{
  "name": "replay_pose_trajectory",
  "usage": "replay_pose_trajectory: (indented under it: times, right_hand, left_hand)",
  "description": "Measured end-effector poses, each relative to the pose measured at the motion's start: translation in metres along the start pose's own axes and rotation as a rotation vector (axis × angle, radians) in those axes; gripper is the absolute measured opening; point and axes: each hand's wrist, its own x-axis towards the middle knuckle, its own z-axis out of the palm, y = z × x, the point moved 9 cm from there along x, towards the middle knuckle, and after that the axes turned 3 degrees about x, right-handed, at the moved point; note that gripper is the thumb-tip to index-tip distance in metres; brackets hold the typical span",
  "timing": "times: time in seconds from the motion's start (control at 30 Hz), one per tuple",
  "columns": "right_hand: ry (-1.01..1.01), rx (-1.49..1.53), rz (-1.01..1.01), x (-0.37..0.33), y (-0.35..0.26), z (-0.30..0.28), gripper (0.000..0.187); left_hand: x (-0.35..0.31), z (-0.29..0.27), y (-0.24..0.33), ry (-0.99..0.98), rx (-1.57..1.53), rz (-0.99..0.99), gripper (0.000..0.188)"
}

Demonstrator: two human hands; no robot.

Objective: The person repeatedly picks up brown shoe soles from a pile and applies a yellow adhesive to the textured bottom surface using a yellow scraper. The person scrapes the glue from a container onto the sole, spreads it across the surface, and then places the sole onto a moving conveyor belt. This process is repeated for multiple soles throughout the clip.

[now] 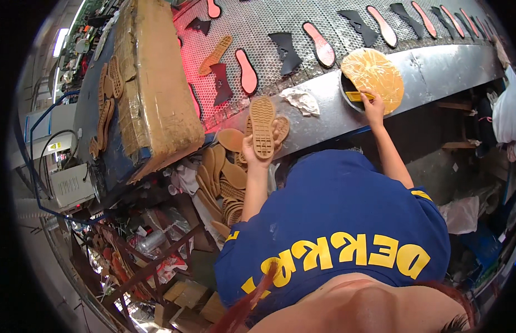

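Note:
My left hand (257,159) is wrapped round a tan rubber shoe sole (262,123), held upright with its grid tread facing up. Another tan sole (281,129) shows behind the fingers; whether the same hand holds it I cannot tell. In my right hand (373,106) is a flat yellow handle (355,96), pinched between the fingers. Its far end reaches over the dark gap at the left rim of a round container. A yellow-orange cover (374,75) wrapped in clear film hides most of that container, and the handle's working end is out of sight.
Beyond the metal ledge (436,64), a mesh conveyor (252,33) carries pink insoles (319,44) and black upper pieces (286,53). Crumpled white cloth (301,101) lies on the ledge. A cardboard-covered box (158,83) stands left, above a pile of tan soles (216,172).

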Motion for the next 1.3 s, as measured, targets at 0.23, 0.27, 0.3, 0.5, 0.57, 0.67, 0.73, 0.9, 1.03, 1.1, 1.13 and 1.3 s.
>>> replay_pose_trajectory:
  times: [0.23,0.27,0.3,0.5,0.57,0.67,0.73,0.9,1.03,1.1,1.13,1.3]
  right_hand:
    - [-0.120,0.742,0.505,0.006,0.003,0.020,0.019]
    - [-0.106,0.798,0.525,0.005,-0.006,0.022,0.020]
    - [-0.105,0.860,0.538,0.004,-0.025,0.027,0.020]
    - [-0.234,1.137,0.405,0.010,-0.102,0.045,0.016]
    - [-0.267,1.077,0.253,0.004,-0.156,0.045,0.014]
    - [-0.294,0.892,-0.081,-0.014,-0.236,0.033,0.014]
    - [-0.246,0.708,-0.387,-0.029,-0.285,0.022,0.015]
    - [-0.089,0.101,-0.892,-0.062,-0.343,0.016,0.024]
    - [-0.048,0.070,-0.909,-0.070,-0.349,0.023,0.026]
    - [-0.033,0.066,-0.928,-0.072,-0.351,0.026,0.027]
    - [-0.036,0.053,-0.939,-0.074,-0.351,0.028,0.027]
    - [-0.075,0.060,-0.927,-0.081,-0.348,0.033,0.028]
  left_hand:
    - [0.005,0.001,0.007,0.112,0.015,0.097,0.063]
    - [0.009,-0.006,0.007,0.081,-0.032,0.082,0.062]
    - [0.013,-0.014,0.008,0.159,0.061,0.139,0.061]
    - [0.031,0.066,-0.009,0.026,0.535,0.314,0.060]
    - [0.031,0.091,-0.022,-0.112,0.614,0.311,0.076]
    - [0.025,0.125,-0.041,-0.231,0.576,0.234,0.076]
    - [0.019,0.148,-0.048,-0.254,0.599,0.210,0.082]
    - [0.006,0.175,-0.056,-0.304,0.621,0.227,0.090]
    - [-0.004,0.185,-0.058,-0.298,0.672,0.228,0.093]
    - [-0.008,0.190,-0.059,-0.293,0.693,0.226,0.096]
    - [-0.010,0.191,-0.059,-0.290,0.704,0.224,0.098]
    - [-0.016,0.194,-0.055,-0.288,0.850,0.234,0.102]
